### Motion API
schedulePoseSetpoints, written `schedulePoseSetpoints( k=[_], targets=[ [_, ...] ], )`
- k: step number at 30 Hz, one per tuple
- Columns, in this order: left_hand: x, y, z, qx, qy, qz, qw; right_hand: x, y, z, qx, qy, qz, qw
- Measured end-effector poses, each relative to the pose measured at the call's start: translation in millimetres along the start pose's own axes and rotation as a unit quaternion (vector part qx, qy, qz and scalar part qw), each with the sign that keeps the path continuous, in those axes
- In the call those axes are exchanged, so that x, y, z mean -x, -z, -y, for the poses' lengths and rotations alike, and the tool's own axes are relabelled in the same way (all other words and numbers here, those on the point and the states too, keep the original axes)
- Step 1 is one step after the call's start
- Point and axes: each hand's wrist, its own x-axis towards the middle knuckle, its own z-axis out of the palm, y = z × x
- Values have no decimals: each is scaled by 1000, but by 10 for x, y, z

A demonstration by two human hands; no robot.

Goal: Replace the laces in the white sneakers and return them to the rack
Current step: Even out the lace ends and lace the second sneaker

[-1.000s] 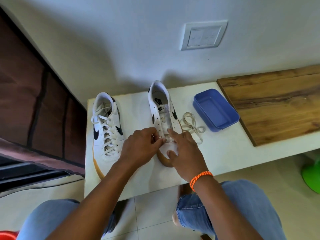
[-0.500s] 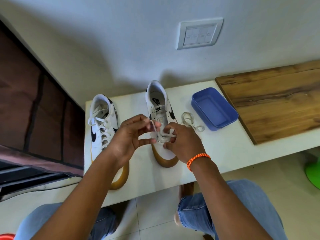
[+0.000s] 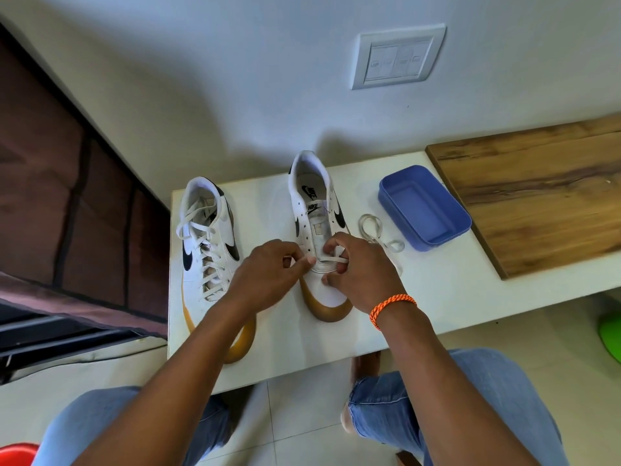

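— White worktop, two sneakers on it. What are the hands doing?
— Left hand and right hand each pinch the lace across the unlaced sneaker.
— Which way does it point?
— Toe toward the person, heel to the wall.

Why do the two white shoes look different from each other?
The left sneaker is laced all the way up; the right sneaker has only one lace across its lowest holes. Nobody touches the left sneaker, while the left hand and right hand pinch the right sneaker's lace. Both are white with black swooshes and tan soles.
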Motion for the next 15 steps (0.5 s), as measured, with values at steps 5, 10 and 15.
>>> schedulePoseSetpoints(
  k=[5,10,15],
  targets=[
    [-45,1,-56,104,-31,11,994,5,18,8,0,2,1,1000],
    [68,193,-168,354,-39,54,933,9,36,7,-14,2,5,1000],
    [137,324,-229,664,-74,157,728,8,46,4,-27,0,12,1000]
  ],
)
